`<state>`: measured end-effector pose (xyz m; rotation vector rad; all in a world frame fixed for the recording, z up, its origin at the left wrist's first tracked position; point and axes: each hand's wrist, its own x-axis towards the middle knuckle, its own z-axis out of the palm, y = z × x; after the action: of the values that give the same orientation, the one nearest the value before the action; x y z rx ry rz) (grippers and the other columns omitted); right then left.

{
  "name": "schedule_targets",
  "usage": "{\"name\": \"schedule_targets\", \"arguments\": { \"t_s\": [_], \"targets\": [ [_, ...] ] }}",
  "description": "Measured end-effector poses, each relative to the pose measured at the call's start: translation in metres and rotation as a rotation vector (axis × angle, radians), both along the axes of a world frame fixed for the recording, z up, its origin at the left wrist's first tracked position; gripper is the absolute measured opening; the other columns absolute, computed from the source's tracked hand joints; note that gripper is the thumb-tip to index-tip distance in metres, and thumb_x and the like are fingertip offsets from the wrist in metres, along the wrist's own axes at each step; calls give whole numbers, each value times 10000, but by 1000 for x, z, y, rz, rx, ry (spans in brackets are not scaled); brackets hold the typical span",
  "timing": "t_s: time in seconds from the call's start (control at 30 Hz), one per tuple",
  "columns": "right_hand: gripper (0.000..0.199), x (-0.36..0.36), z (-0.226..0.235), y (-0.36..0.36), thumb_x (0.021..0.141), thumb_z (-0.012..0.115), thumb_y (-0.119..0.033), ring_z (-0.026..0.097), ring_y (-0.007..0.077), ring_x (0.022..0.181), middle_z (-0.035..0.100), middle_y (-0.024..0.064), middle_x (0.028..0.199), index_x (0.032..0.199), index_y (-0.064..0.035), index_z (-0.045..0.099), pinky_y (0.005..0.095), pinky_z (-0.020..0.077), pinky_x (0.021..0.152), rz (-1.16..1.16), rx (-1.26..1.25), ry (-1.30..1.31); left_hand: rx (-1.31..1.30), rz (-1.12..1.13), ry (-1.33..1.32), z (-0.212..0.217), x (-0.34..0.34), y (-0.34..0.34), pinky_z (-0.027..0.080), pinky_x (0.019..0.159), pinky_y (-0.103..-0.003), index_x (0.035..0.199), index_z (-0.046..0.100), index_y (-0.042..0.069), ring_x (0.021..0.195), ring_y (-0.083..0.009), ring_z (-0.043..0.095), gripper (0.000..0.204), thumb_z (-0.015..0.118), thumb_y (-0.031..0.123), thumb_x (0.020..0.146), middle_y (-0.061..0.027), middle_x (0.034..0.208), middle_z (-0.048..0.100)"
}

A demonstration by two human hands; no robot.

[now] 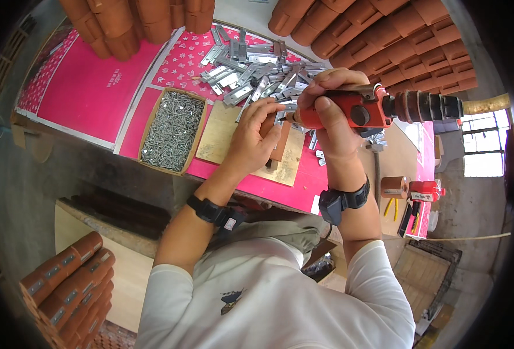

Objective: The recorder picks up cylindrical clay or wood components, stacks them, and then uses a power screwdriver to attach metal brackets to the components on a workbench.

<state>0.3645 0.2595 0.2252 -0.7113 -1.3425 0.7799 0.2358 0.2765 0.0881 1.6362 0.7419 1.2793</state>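
My right hand is wrapped round a red power screwdriver, held level with a coiled dark hose at its back end. Its tip points left, meeting or nearly meeting a small metal plate on a reddish-brown block. Around the block's left side curl the fingers of my left hand, gripping it by the screwdriver tip. Beneath it lies a pale wooden board. Just left stands an open cardboard box full of small screws. Beyond the hands is a loose heap of silver metal plates.
Reddish-brown clay pieces are stacked at the back left and back right. More pieces with metal plates stand low at the left. A brown tape roll and a red container sit at the right.
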Motion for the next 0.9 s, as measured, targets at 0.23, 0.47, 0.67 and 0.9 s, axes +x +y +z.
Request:
{"name": "schedule_targets", "arguments": {
  "t_s": [0.23,0.47,0.67,0.9],
  "targets": [
    [300,2,-4,1,805,585,101,661,191,773,643,151,946,1087,17,531,318,566,678,-38,-40,-18,-6,3,-8,1,3,1,419,1097,-428,1262,621,71,1292,-345,516,354,625,91,909,-165,1352,544],
    [303,4,-6,3,810,570,107,655,198,859,613,154,1015,1092,10,515,323,572,710,27,8,-8,-19,7,-9,1,3,1,419,1094,-437,1245,626,63,1279,-351,520,339,623,99,908,-167,1333,551],
    [319,5,-9,1,809,577,102,651,199,878,616,150,1018,1104,0,511,334,575,751,-17,-10,-50,-26,16,-1,3,2,-1,419,1094,-436,1239,624,55,1275,-347,523,333,623,102,909,-167,1328,553],
    [322,1,-9,1,796,549,126,644,199,867,608,141,1004,1086,-7,507,342,576,754,30,-15,-47,-49,26,-24,4,4,-2,422,1088,-440,1229,625,49,1271,-347,525,329,635,116,908,-169,1322,558]
  ]
}}
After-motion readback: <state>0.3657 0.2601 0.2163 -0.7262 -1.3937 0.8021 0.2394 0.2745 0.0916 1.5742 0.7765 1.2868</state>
